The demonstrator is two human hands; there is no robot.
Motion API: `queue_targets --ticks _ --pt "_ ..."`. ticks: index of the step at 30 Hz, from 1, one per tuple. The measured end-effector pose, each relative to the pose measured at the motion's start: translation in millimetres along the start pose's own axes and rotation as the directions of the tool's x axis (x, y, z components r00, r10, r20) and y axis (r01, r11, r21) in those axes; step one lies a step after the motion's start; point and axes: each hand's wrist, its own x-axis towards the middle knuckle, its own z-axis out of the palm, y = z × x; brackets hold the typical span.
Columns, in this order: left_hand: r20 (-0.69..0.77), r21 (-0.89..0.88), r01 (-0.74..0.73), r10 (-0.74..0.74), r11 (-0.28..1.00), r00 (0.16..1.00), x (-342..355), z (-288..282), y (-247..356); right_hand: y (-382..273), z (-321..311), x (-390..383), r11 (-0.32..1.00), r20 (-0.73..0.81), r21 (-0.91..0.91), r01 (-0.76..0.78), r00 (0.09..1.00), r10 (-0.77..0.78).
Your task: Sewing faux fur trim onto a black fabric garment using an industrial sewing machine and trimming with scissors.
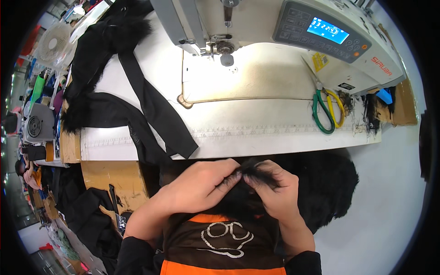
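Both my hands meet in front of my apron, just below the front edge of the sewing table. My left hand point(206, 183) pinches the edge of a black fur piece point(254, 173), fingers curled and pressed together. Close beside it, my right hand point(278, 190) grips the same fur between thumb and fingers, and dark tufts stick out over the fingers. More black fur point(321, 188) hangs down behind and to the right of my right hand. How far the held piece runs below my hands is hidden.
A sewing machine point(229, 18) with a lit control panel point(321, 34) stands over the white table point(261, 137). Scissors point(327, 105) with green and yellow handles lie at its right. Black fabric strips with fur point(151, 105) drape over the left side. A cardboard box point(114, 178) sits below left.
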Motion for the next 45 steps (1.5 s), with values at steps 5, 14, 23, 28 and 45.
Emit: queue_targets --ticks 5,14,23,28,45 --pt "-0.177 0.371 0.02 0.049 0.928 0.983 2.7 -20.0 33.7 -0.4 22.2 10.2 0.991 -0.127 0.132 -0.02 0.991 0.037" --pt "-0.128 0.663 -0.2 0.372 0.721 0.919 15.2 -8.9 -5.3 14.6 8.6 18.2 0.915 -0.215 -0.383 0.123 0.952 -0.218" --pt "-0.129 0.549 -0.141 0.25 0.824 0.96 38.5 -8.2 -15.8 -8.7 1.1 25.4 0.677 -0.147 -0.732 0.074 0.954 -0.263" --pt "-0.179 0.515 -0.058 0.174 0.855 0.968 36.7 -3.9 -9.5 -1.9 -6.1 6.3 0.616 -0.044 -0.786 0.049 0.99 -0.135" --pt "-0.193 0.535 -0.052 0.182 0.843 0.964 46.1 -1.4 -9.6 23.5 1.3 15.3 0.699 0.016 -0.686 0.2 0.965 -0.26"
